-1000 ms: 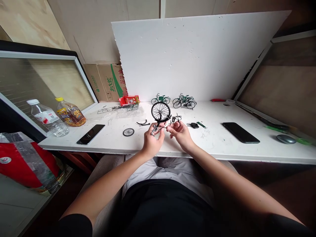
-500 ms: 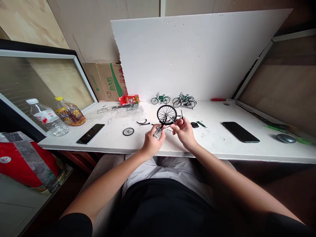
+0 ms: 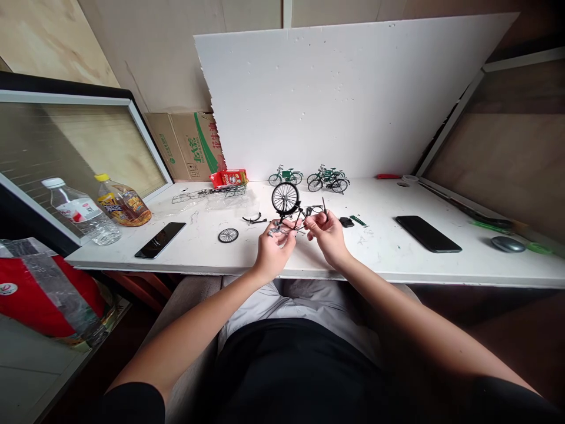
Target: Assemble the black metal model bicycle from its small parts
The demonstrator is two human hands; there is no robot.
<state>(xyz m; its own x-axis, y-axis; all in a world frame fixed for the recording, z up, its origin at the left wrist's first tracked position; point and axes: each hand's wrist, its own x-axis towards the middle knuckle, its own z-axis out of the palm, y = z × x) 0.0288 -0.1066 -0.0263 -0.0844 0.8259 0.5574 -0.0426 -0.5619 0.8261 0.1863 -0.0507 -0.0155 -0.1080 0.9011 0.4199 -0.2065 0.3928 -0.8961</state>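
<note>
Both hands hold a black model bicycle frame (image 3: 299, 219) above the table, its one fitted wheel (image 3: 285, 198) pointing up and to the left. My left hand (image 3: 276, 250) is closed around the silver handlebar end. My right hand (image 3: 325, 234) pinches the frame's other end, and a thin dark rod sticks up between its fingers. I cannot make out what that rod belongs to. On the table to the left lies a loose spoked wheel (image 3: 228, 235). Curved black mudguard-like pieces (image 3: 255, 218) rest behind the left hand. Right of the right hand are a small black part (image 3: 346, 222) and a green strip (image 3: 358, 220).
Assembled green model bicycles (image 3: 285, 175) stand at the back before a white board (image 3: 353, 94). Phones lie at the left (image 3: 160, 239) and right (image 3: 428, 234). Two bottles (image 3: 121, 201) stand far left, and a grey mouse (image 3: 508, 244) sits far right.
The model bicycle has turned in my hands: its wheel moved left and slightly up, and the black frame now shows between the hands. The view shifted slightly.
</note>
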